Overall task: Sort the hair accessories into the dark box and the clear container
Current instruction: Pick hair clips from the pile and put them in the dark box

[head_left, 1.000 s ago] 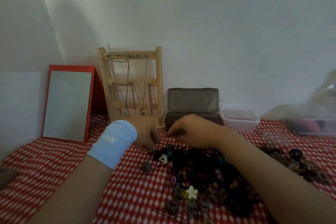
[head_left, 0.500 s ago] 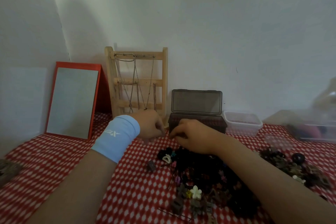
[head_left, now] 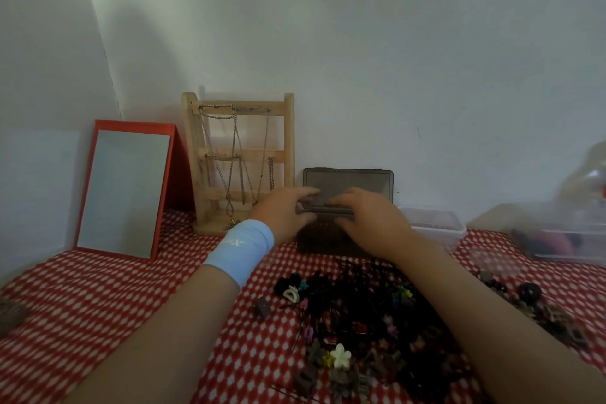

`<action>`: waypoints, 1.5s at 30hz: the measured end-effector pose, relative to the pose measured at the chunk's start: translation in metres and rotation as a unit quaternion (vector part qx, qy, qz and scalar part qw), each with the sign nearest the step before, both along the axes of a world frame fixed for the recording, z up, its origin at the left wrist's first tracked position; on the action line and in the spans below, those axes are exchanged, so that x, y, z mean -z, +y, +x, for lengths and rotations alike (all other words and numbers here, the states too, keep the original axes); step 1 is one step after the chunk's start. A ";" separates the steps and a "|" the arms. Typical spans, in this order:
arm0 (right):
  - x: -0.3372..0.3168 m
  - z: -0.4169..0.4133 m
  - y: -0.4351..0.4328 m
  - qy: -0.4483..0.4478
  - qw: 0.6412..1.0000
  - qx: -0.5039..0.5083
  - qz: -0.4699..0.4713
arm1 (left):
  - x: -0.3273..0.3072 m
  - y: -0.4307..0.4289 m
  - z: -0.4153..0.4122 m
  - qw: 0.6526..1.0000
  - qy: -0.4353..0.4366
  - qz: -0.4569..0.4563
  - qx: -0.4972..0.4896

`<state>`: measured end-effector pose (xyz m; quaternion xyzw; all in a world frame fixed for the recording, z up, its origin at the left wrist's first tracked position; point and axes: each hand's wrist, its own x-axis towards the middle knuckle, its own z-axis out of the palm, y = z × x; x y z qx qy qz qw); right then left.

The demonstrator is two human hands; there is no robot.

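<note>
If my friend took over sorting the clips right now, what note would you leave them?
Left hand: at the rim of the dark box. It is too blurred to tell if it holds anything.
Right hand: over the same rim, also unclear.
Dark box: lid up, by the wall, contents hidden. The clear container stands just to its right.
Done: cannot tell.
Left: the pile of hair clips on the checked cloth, and a smaller pile to the right.
</note>
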<state>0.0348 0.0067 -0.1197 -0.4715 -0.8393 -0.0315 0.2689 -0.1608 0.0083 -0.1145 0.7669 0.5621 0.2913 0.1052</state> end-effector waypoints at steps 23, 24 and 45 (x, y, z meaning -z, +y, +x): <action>0.015 -0.033 -0.020 -0.091 0.970 -0.149 -0.169 | -0.017 -0.072 -0.048 0.950 0.116 -0.287 0.035; 0.013 -0.032 -0.019 -0.088 0.972 -0.143 -0.166 | -0.017 -0.072 -0.046 0.955 0.129 -0.264 0.036; 0.009 -0.039 -0.032 -0.067 0.958 -0.187 -0.208 | -0.011 -0.062 -0.050 0.963 0.214 -0.158 0.043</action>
